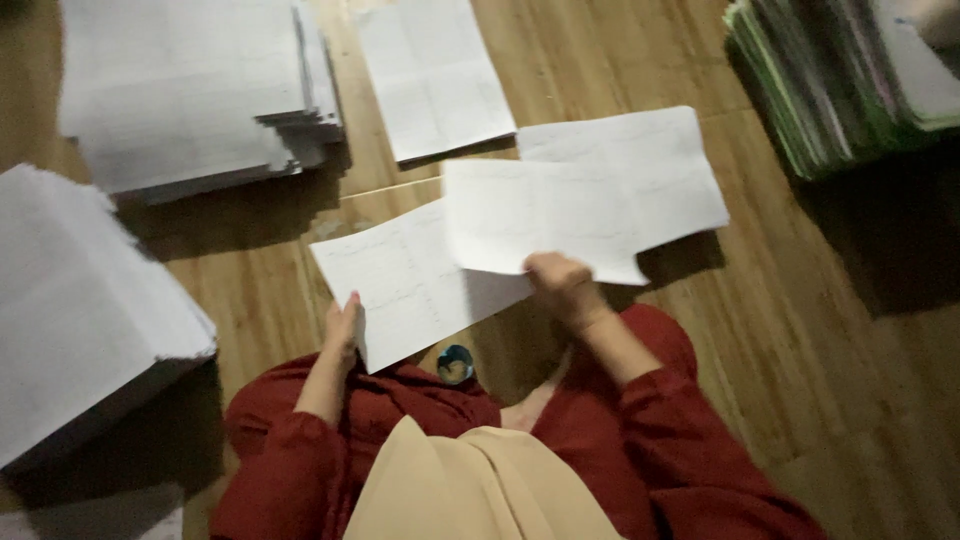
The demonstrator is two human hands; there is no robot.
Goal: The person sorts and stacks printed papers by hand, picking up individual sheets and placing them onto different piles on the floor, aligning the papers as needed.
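Observation:
My left hand (pixel 343 328) grips the lower left edge of a white printed sheet (pixel 400 280) held over the wooden floor. My right hand (pixel 560 285) pinches the bottom edge of a second white sheet (pixel 540 215), which overlaps the first. A third sheet (pixel 640 150) lies just behind it, partly covered; whether my right hand also holds it I cannot tell. Both arms wear dark red sleeves, and a beige cloth hangs over my lap.
A tall paper stack (pixel 190 90) sits at the back left, another large stack (pixel 80 310) at the left edge. A single sheet (pixel 435 75) lies on the floor behind. Coloured booklets (pixel 840 80) are piled at the back right. A small round blue object (pixel 456 364) lies by my knees.

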